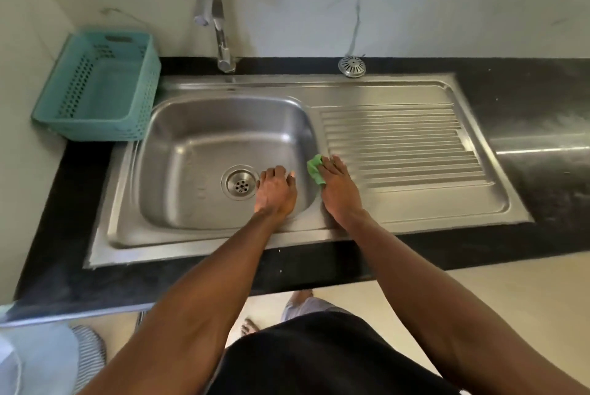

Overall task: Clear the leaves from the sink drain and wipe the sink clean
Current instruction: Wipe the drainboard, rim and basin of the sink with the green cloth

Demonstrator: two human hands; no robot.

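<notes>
A steel sink (pixel 178 126) has its round drain (pixel 240 184) showing in the basin floor, with no leaves visible on it. My left hand (pixel 275 191) hovers or rests in the basin just right of the drain, fingers curled down, holding nothing that I can see. My right hand (pixel 339 184) lies flat on a green cloth (pixel 315 168), pressing it onto the rim between the basin and the ribbed drainboard (pixel 402 145). Only the cloth's left part shows from under the hand.
A teal perforated basket (pixel 102 88) stands at the back left on the black counter (pixel 542 101). The tap (pixel 217 21) rises behind the basin. A loose metal strainer cap (pixel 351 66) lies on the counter behind the drainboard. The floor is below the counter's front edge.
</notes>
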